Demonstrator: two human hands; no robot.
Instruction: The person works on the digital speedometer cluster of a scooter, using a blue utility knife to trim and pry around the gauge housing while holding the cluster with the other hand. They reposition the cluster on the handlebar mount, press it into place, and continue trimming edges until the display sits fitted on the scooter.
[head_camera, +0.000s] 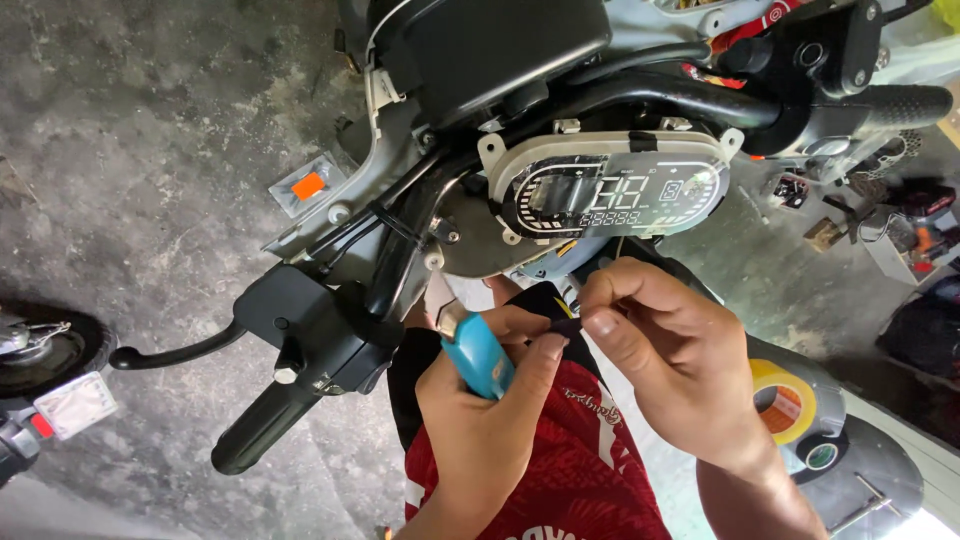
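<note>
My left hand (495, 400) grips a blue-handled cutter (478, 355), its metal tip pointing up toward the scooter's wiring. My right hand (665, 345) pinches a small strip of black tape (565, 326) between thumb and forefinger, right next to my left thumb. Both hands work just below the oval digital dashboard (610, 190), which hangs loose from the black handlebar (640, 95). The left grip (262, 428) and brake lever (175, 352) stick out at lower left. Black cables (400, 225) run down beside the steering column.
A yellow tape roll (785, 400) and a black tape roll (822, 455) lie on the scooter seat at right. Tools and parts litter the concrete floor at far right (900, 225). Another vehicle's wheel and light (45, 375) sit at the left edge.
</note>
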